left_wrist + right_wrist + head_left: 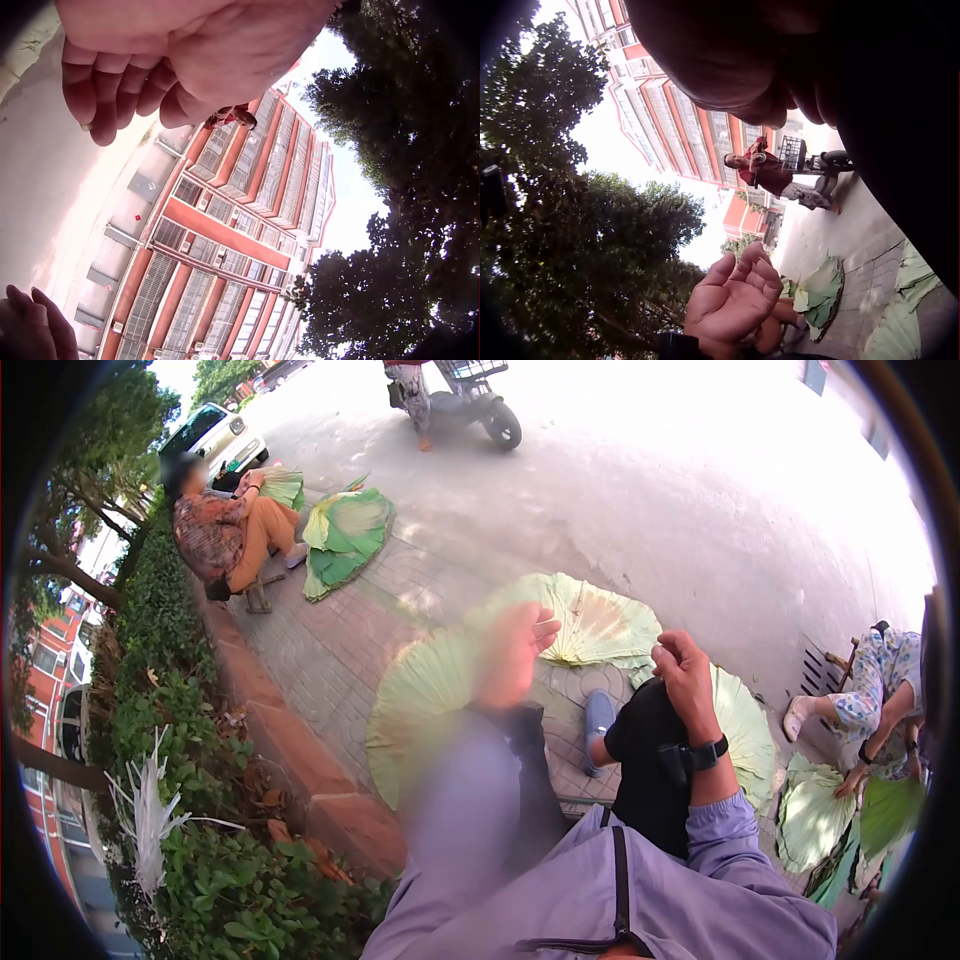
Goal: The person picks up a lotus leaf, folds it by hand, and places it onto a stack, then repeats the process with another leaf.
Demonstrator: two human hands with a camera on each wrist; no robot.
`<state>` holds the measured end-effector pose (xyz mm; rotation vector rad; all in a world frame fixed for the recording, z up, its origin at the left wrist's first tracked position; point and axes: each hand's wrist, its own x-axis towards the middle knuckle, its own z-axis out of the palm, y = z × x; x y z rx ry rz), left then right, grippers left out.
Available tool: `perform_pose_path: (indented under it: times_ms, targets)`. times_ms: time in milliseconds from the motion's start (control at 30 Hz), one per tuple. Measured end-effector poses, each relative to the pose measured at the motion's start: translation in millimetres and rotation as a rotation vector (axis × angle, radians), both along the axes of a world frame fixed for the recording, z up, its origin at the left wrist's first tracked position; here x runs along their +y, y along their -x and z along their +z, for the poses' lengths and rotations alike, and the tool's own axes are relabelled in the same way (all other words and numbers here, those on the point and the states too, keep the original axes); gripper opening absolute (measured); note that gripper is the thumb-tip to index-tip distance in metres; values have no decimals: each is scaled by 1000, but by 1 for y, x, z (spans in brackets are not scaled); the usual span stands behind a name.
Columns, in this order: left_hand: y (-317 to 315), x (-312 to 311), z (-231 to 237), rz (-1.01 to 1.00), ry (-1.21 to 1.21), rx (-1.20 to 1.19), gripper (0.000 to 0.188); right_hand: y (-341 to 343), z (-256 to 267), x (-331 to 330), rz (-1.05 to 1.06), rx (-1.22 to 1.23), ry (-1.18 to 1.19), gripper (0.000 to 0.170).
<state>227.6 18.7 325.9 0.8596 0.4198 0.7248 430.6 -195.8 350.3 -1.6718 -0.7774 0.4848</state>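
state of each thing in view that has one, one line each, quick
left hand: raised, fingers loosely bent, nothing visible in it
right hand: fingers bent, nothing visible in it
middle leaf: spread out, brownish in places
right-hand leaf: spread out, partly hidden by the right arm
scooter: upright
stool: sat on
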Motion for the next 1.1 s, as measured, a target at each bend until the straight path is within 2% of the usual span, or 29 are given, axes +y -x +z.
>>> perform_pose_path:
  times_ms: [33,100,167,267,400,500,633,700,767,833,867,900,1000,1100]
  targets:
    - [5,3,2,11,65,-52,21,-1,0,-2,5,-3,13,19]
    - [17,14,4,190,-639,214,22,-5,0,-3,5,-17,39,19]
    - [39,31,4,264,-738,304,23,-9,-1,-3,-2,-33,78,19]
    - [76,41,34,221,41,92,25,-14,-8,-2,-8,-4,61,20]
    - [136,78,-16,340,13,388,27,-21,-11,-1,-15,20,88,23]
    - [181,97,-81,377,81,598,28,-22,-10,1,-16,16,130,23]
    - [218,87,-157,400,216,809,26,-25,-12,3,-26,-4,166,22]
    - [237,81,-210,369,295,856,25,-27,-13,3,-30,-18,196,22]
    - [235,67,-231,375,361,932,24,-28,-13,5,-39,-63,235,22]
    - [252,62,-286,245,350,903,21,-30,-13,6,-52,-57,265,23]
    - [252,57,-296,179,344,887,19,-30,-13,7,-60,-54,281,23]
    - [246,48,-308,206,266,901,15,-30,-11,9,-65,-47,297,24]
    - [240,35,-343,194,246,1016,15,-37,-18,10,-72,-24,301,25]
    - [243,34,-391,103,77,1167,24,-42,-21,12,-93,-25,350,24]
